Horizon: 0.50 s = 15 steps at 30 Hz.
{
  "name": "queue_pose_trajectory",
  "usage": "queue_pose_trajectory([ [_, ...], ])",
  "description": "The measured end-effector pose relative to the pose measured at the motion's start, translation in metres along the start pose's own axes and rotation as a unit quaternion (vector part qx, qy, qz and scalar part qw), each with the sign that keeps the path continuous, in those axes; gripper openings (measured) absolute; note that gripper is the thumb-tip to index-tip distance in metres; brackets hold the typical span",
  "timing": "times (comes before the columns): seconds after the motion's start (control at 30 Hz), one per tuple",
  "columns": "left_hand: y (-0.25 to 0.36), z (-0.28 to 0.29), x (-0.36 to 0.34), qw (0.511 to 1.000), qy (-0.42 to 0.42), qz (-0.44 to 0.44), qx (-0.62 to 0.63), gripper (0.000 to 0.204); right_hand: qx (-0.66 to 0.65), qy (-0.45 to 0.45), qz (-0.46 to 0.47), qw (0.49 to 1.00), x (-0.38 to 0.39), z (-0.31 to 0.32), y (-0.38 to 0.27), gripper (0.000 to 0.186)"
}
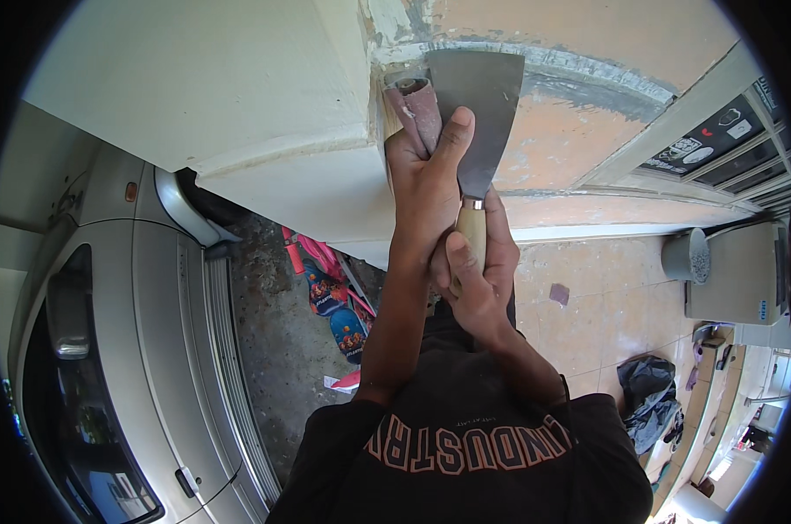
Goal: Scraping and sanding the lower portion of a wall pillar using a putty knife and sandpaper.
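Observation:
My right hand (pixel 481 284) is closed round the pale wooden handle (pixel 471 236) of a putty knife, whose wide metal blade (pixel 487 100) points up at the wall. In my left hand (pixel 430 179) is a rolled piece of sandpaper (pixel 420 118), reddish-brown and dusted white. The left thumb lies over the near edge of the blade, and the left fingers are mostly hidden behind the roll. Behind both tools is a wall (pixel 561 157) of peach paint with white and grey scraped or filled patches, beside a cream pillar (pixel 290 96).
A silver vehicle (pixel 124 288) stands at the left. Pink and blue patterned items (pixel 334 306) lie on the rough ground. On the tiles is a small reddish-brown scrap (pixel 559 294). Right are a grey bucket (pixel 685 256), a box-shaped appliance (pixel 745 271), a black plastic bag (pixel 649 389) and a barred window (pixel 727 144).

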<state>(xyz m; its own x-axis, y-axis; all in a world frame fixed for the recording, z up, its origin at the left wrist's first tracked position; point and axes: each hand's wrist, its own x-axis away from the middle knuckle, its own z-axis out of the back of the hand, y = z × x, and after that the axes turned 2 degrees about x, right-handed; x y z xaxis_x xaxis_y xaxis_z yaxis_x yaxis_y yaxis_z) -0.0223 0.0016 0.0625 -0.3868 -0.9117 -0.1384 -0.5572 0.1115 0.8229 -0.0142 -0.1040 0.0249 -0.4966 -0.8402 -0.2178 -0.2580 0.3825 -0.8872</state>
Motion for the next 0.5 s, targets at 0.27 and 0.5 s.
queue_pose_trajectory([
  [0.27, -0.005, -0.007, 0.009, 1.0, -0.011, 0.001, -0.015, 0.02, -0.029, 0.001, -0.077, 0.997, 0.011, 0.011, -0.029, 0.057],
  [0.5, 0.017, -0.01, 0.0, 0.992, -0.077, 0.085, 0.055, 0.015, -0.091, -0.003, -0.058, 0.994, 0.002, -0.001, -0.057, 0.059],
])
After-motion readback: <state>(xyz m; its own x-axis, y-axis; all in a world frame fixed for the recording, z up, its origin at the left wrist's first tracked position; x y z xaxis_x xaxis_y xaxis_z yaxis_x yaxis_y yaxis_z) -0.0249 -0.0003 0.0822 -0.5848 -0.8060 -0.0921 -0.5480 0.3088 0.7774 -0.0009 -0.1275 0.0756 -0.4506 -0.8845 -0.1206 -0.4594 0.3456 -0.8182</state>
